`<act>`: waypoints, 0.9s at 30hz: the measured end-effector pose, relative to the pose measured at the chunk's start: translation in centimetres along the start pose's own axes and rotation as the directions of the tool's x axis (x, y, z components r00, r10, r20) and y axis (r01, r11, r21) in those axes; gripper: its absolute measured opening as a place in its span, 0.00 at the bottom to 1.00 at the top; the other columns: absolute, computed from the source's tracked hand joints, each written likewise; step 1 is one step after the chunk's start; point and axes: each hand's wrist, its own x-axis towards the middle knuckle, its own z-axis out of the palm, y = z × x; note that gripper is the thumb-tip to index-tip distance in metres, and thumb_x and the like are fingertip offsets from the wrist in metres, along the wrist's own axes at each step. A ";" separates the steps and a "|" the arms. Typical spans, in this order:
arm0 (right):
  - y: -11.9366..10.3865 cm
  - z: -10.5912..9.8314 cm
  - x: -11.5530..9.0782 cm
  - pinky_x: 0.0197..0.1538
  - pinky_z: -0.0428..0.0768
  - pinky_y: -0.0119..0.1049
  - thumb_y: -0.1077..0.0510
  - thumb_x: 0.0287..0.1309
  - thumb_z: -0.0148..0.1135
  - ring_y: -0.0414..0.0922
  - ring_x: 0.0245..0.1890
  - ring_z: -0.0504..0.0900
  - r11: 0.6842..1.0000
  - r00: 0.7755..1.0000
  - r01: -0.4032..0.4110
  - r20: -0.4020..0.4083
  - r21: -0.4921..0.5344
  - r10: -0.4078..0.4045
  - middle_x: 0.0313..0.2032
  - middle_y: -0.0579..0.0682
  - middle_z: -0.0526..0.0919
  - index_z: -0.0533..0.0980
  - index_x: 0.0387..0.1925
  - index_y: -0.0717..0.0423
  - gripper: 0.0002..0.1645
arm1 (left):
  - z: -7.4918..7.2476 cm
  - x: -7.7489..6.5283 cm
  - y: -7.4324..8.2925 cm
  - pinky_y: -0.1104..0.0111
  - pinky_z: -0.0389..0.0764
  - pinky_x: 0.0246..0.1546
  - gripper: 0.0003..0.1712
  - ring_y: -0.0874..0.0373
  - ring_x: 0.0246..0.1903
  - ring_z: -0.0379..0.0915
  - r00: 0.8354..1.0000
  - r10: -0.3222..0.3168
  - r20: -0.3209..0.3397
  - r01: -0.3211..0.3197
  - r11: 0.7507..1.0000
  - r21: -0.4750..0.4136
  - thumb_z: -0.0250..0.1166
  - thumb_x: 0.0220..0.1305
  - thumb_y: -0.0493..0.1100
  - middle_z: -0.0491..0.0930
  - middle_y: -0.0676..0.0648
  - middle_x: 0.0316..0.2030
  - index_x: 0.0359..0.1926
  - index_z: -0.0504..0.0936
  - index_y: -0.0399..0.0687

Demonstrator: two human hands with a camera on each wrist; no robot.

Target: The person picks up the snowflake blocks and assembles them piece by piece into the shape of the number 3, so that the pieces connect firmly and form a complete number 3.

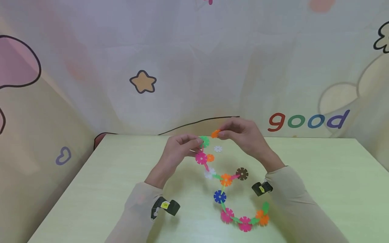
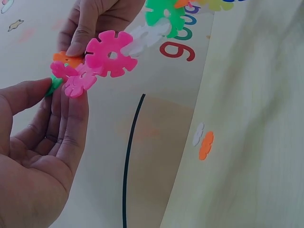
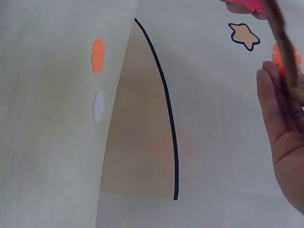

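My left hand (image 1: 181, 148) pinches a green snowflake disc (image 1: 205, 141) at the upper end of a chain of notched plastic snowflake discs. From there the chain hangs down through a pink disc (image 1: 201, 158), a white disc (image 1: 209, 173), an orange disc (image 1: 226, 180) with a brown disc (image 1: 242, 173) branching off, and a blue disc (image 1: 219, 196). Its lower part curves right through more pink discs (image 1: 244, 224) and green discs. Up beside the green disc, my right hand (image 1: 243, 135) pinches a single orange disc (image 1: 215, 133), also visible in the right wrist view.
A loose white disc (image 1: 217, 149) and a loose orange disc (image 1: 210, 157) lie on the pale table (image 1: 121, 189) near its back edge. Behind the table hangs a printed cloth backdrop (image 1: 194, 67). Each sleeve carries a black wrist camera (image 1: 165, 206).
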 end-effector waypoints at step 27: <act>0.5 2.6 -0.2 0.46 0.88 0.34 0.75 0.59 0.73 0.42 0.35 0.90 0.990 0.990 0.133 -0.037 -0.045 -0.135 0.33 0.57 0.89 0.85 0.36 0.65 0.07 | 0.2 0.2 -0.3 0.62 0.89 0.48 0.10 0.54 0.34 0.87 1.000 -0.009 0.002 0.009 0.999 0.046 0.69 0.73 0.39 0.87 0.43 0.36 0.45 0.88 0.34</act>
